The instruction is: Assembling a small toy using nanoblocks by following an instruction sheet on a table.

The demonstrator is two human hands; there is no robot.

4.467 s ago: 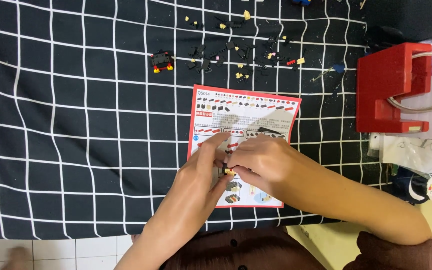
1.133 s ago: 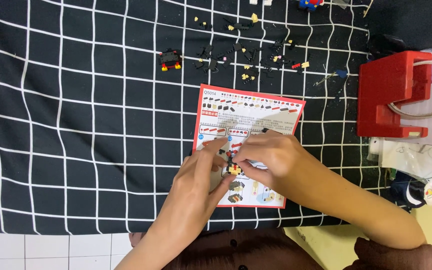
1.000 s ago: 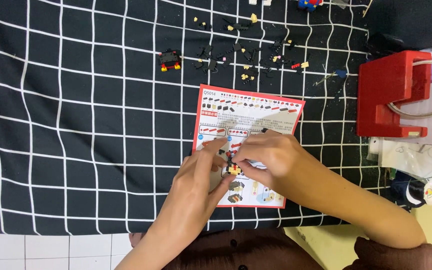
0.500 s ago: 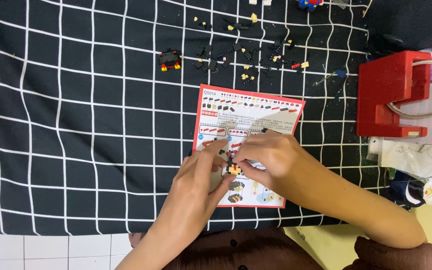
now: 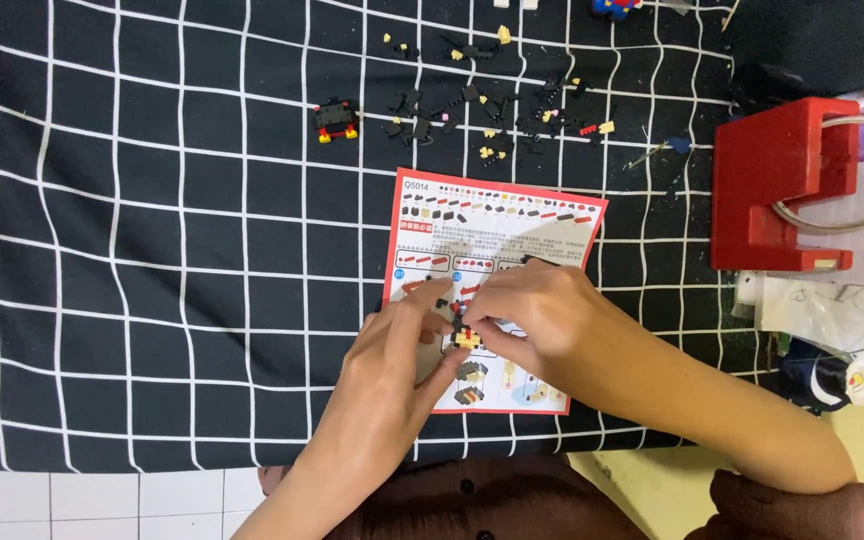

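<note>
— Where's the model?
— Centre of frame, over the instruction sheet (image 5: 497, 260): both hands, left (image 5: 392, 365) and right (image 5: 527, 315), pinch the small brick model (image 5: 466, 335).
— Risk?
— Uneven pressure might pop tiny bricks off.

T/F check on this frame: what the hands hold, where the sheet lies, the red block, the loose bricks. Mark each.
1. Both hands meet over the instruction sheet. True.
2. The left hand and right hand pinch a small yellow, black and red brick build between their fingers. True.
3. The red block-shaped object lies at the left edge of the cloth. False: it is at the right side.
4. The loose small bricks lie scattered beyond the sheet, on the black grid-patterned cloth. True.
5. The small black assembly with red and yellow parts rests on the sheet. False: it sits on the cloth, up and left of the sheet.
</note>
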